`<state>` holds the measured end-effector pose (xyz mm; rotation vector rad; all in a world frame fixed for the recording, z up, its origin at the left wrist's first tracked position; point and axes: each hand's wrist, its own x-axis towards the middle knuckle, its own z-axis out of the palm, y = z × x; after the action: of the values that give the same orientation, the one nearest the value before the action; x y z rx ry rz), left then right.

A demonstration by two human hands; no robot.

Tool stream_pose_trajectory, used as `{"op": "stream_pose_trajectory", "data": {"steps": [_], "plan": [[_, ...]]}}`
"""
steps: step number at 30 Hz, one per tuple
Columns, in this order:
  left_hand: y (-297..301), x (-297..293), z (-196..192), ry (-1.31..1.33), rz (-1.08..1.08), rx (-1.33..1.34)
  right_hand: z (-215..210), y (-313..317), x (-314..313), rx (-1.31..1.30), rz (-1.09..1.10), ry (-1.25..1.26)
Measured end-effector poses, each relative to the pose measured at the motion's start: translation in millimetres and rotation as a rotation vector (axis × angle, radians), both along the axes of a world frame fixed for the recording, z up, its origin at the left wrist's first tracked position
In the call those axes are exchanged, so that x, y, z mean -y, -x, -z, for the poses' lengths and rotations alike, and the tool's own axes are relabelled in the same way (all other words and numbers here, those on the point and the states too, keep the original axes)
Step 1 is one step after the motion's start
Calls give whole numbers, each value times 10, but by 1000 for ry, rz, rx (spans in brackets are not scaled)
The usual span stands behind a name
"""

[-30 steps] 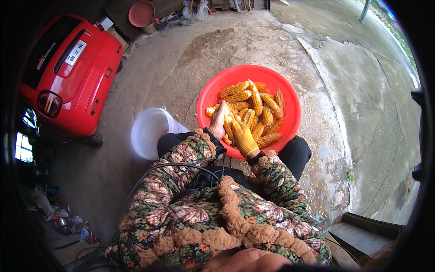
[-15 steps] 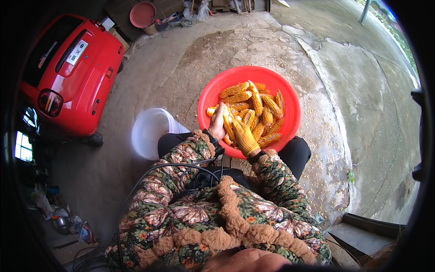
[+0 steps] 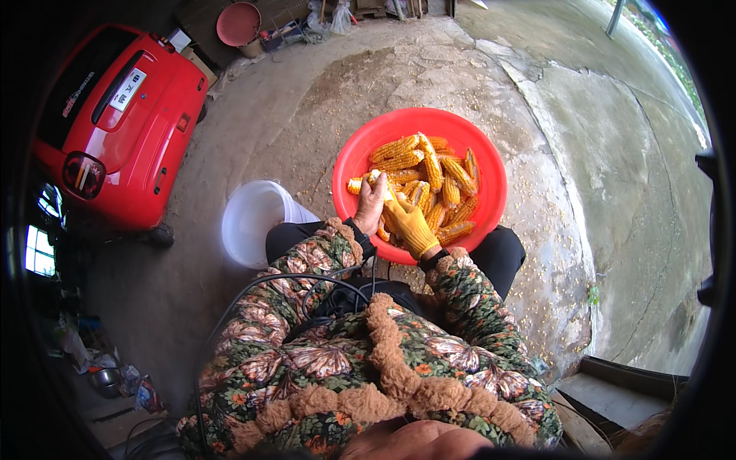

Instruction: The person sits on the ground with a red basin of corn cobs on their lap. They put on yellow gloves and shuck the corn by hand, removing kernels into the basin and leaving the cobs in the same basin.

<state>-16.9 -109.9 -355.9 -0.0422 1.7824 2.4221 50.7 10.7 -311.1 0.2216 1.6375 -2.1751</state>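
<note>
A wide red plastic basin (image 3: 495,184) sits in front of my knees, holding a pile of yellow corn cobs (image 3: 432,165). Over its near left part, my bare left hand (image 3: 369,205) is wrapped round one corn cob (image 3: 389,193). My right hand (image 3: 412,229), in a yellow glove, presses on the same cob from the other side with its fingers bent. Most of the held cob is hidden between the two hands. Other cobs lie just beyond and to the right of my fingers.
Left of the basin, a whitish plastic bucket (image 3: 253,222) stands by my left knee. Loose kernels (image 3: 529,291) are scattered over the concrete floor. A red car (image 3: 126,130) is parked at the left. A black cable (image 3: 307,277) runs across my lap and left sleeve.
My left hand has closed further round the cob, its fingers curling over the upper end. My gloved right hand has shifted slightly, and the cob is now more covered.
</note>
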Motion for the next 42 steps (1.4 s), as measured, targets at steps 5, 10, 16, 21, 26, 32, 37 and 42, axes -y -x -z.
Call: {"op": "stream_pose_trajectory", "data": {"steps": [5, 10, 16, 21, 26, 32, 37, 42], "plan": [[53, -5, 186, -37, -28, 3, 138, -1, -6, 12, 15, 64], [170, 123, 307, 109, -83, 18, 113, -24, -13, -435, 42, -195], [245, 136, 343, 210, -316, 117, 136, 14, 14, 18, 37, -32], [179, 89, 223, 248, -277, 16, 301, 73, 41, -363, 99, -195], [92, -3, 186, 169, -215, 44, 171, 70, -24, -67, -106, -110], [74, -67, 144, 102, -268, 125, 264, 75, 32, -675, 59, -567], [55, -81, 155, 214, -301, 27, 433, 130, 1, -415, -39, -618], [133, 33, 212, 99, -235, 103, 394, 40, -76, -875, -184, -729]]}}
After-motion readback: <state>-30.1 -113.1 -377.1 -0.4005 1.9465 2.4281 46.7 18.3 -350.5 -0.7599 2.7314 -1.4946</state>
